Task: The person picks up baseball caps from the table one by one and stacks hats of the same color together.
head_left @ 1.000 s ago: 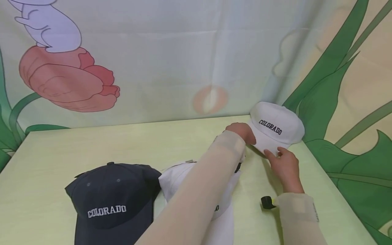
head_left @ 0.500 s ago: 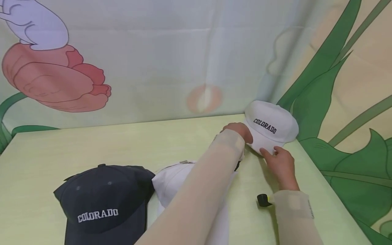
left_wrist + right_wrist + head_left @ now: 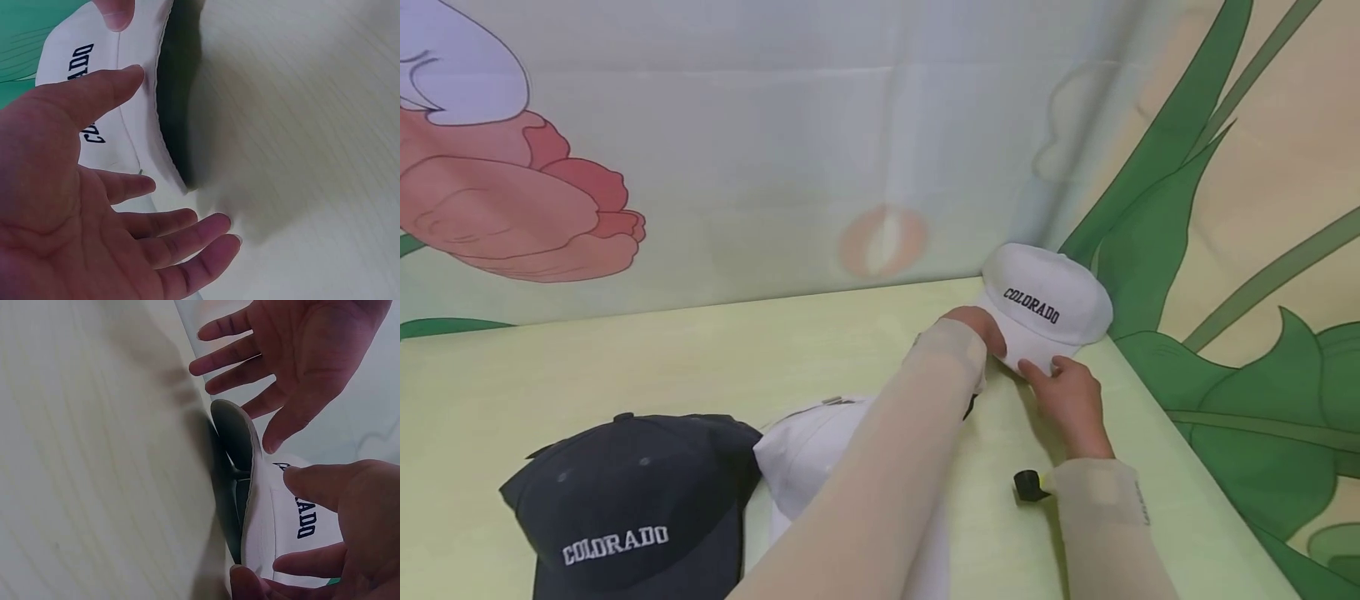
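A white baseball cap (image 3: pixel 1052 287) with black COLORADO lettering sits at the table's far right corner, brim toward me. My left hand (image 3: pixel 979 327) is at the left side of its brim. In the left wrist view, that hand (image 3: pixel 81 187) has spread fingers, and its thumb lies over the brim. My right hand (image 3: pixel 1072 404) is at the brim's front right, thumb and index finger apart. In the right wrist view, the right hand (image 3: pixel 359 525) is loosely spread around the brim edge. Whether either hand presses the brim is hard to tell.
A dark navy COLORADO cap (image 3: pixel 640 483) lies at the front left. Beside it is a second white cap (image 3: pixel 805 458), partly hidden under my left forearm. A printed cloth (image 3: pixel 760 167) hangs behind the pale table (image 3: pixel 700 350). A small black object (image 3: pixel 1028 486) is by my right cuff.
The head view has turned right, so everything shifts left in it. Both hands stay at the brim of the far white cap, with little visible change.
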The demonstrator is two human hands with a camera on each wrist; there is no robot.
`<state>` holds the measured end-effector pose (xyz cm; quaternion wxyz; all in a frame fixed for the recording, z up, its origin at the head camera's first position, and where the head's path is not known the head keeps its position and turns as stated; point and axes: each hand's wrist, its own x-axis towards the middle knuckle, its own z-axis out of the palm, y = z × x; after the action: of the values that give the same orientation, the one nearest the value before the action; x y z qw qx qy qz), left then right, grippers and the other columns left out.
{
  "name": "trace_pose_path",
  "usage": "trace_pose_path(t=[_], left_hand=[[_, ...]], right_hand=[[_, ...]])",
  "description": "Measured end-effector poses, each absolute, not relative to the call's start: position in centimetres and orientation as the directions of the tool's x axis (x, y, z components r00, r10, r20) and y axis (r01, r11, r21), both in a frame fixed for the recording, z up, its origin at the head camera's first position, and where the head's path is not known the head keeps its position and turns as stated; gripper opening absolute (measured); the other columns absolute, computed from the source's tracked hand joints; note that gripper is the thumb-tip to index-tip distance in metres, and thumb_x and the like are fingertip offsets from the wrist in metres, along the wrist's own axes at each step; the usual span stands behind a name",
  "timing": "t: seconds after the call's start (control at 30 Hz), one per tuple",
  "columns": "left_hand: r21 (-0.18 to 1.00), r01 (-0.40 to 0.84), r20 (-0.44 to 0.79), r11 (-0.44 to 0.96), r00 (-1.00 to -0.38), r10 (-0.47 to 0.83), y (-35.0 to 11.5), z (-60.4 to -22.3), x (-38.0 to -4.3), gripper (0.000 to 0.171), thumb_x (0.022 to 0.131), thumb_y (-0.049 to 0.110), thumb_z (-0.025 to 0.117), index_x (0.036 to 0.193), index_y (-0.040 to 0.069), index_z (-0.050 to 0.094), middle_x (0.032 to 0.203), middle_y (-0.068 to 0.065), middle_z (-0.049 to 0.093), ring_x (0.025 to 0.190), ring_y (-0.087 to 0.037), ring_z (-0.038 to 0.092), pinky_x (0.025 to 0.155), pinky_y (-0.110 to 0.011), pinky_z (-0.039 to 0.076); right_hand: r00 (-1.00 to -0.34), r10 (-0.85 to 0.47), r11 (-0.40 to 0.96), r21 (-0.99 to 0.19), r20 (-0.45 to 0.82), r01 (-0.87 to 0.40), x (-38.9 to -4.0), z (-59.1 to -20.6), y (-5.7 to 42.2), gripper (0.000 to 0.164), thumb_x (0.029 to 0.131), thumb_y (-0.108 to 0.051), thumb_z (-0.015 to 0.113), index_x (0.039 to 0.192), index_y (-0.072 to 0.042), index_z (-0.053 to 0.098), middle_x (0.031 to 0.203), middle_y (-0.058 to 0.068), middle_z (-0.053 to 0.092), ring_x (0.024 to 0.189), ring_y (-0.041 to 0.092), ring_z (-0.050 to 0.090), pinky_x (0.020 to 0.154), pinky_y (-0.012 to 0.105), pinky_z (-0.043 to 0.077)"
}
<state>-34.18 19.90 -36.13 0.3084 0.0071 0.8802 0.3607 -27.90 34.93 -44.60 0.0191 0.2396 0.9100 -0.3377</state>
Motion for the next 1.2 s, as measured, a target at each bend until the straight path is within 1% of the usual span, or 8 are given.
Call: trace_pose_path(t=[0.2,0.43,0.6,0.7,0.83,0.93,1.03,1.2], left_hand=[[0.636,-0.223,-0.543,0.739,-0.810,0.223,20.5,-37.0,-34.5,0.020,0.076,0.020,0.069,0.094,0.012,0.070,0.084,-0.005,0.065,0.073,-0.021,0.060,0.072,-0.031,0.049],[0.547,-0.068,-0.472,0.835,-0.848,0.241,21.1,-37.5,-35.1,0.022,0.076,0.027,0.070,0.095,0.016,0.069,0.097,0.001,0.061,0.087,-0.015,0.052,0.084,-0.027,0.044],[0.476,-0.005,-0.489,0.879,-0.832,0.260,22.0,-38.8,-36.6,0.030,0.079,0.037,0.065,0.102,0.017,0.067,0.102,0.002,0.060,0.090,-0.014,0.052,0.089,-0.027,0.042],[0.456,0.035,-0.482,0.889,-0.830,0.280,22.5,-39.9,-37.8,0.032,0.080,0.041,0.062,0.101,0.018,0.068,0.103,0.002,0.061,0.090,-0.014,0.053,0.089,-0.027,0.043],[0.425,0.042,-0.482,0.904,-0.835,0.265,22.8,-41.0,-38.8,0.038,0.080,0.046,0.061,0.105,0.018,0.066,0.108,0.003,0.061,0.094,-0.013,0.054,0.091,-0.027,0.043],[0.412,0.026,-0.490,0.911,-0.837,0.245,22.9,-41.3,-39.0,0.051,0.077,0.055,0.060,0.110,0.017,0.064,0.113,0.003,0.060,0.098,-0.013,0.054,0.094,-0.028,0.042],[0.409,0.007,-0.500,0.913,-0.835,0.230,22.7,-41.4,-38.8,0.060,0.073,0.061,0.062,0.112,0.015,0.062,0.116,0.003,0.059,0.099,-0.013,0.054,0.095,-0.030,0.041],[0.444,-0.042,-0.524,0.895,-0.823,0.222,22.1,-41.4,-38.6,0.058,0.067,0.059,0.069,0.107,0.016,0.065,0.113,0.004,0.060,0.097,-0.013,0.053,0.094,-0.030,0.042]], right_hand=[[-0.880,0.431,0.649,-0.608,-0.202,0.457,-27.8,-44.5,34.9,0.078,0.086,-0.055,0.048,0.136,0.003,0.035,0.135,0.025,0.043,0.126,0.039,0.038,0.103,0.049,0.031],[-0.876,0.439,0.647,-0.605,-0.200,0.463,-27.9,-44.6,34.9,0.079,0.085,-0.056,0.047,0.136,0.003,0.035,0.137,0.024,0.041,0.129,0.040,0.034,0.104,0.049,0.030],[-0.864,0.456,0.628,-0.612,-0.212,0.481,-28.0,-44.5,34.9,0.078,0.086,-0.056,0.047,0.137,0.002,0.035,0.140,0.023,0.038,0.131,0.040,0.031,0.105,0.050,0.027],[-0.859,0.465,0.598,-0.639,-0.215,0.484,-28.1,-44.5,35.1,0.077,0.086,-0.055,0.047,0.137,0.001,0.035,0.140,0.022,0.039,0.130,0.038,0.033,0.105,0.049,0.028],[-0.836,0.494,0.519,-0.691,-0.238,0.503,-28.1,-44.7,35.6,0.077,0.085,-0.056,0.047,0.139,-0.002,0.033,0.138,0.020,0.042,0.114,0.032,0.052,0.100,0.043,0.037],[-0.811,0.519,0.435,-0.733,-0.270,0.523,-28.2,-45.0,36.0,0.079,0.084,-0.058,0.048,0.140,-0.005,0.032,0.137,0.019,0.043,0.095,0.026,0.060,0.087,0.035,0.045],[-0.791,0.528,0.329,-0.785,-0.308,0.525,-28.3,-45.2,36.3,0.081,0.082,-0.057,0.052,0.141,-0.006,0.030,0.137,0.016,0.043,0.090,0.020,0.058,0.075,0.027,0.046],[-0.752,0.518,0.101,-0.844,-0.407,0.527,-28.6,-45.7,36.8,0.081,0.080,-0.052,0.060,0.143,-0.013,0.029,0.128,0.007,0.044,0.075,0.013,0.053,0.064,0.024,0.046]])
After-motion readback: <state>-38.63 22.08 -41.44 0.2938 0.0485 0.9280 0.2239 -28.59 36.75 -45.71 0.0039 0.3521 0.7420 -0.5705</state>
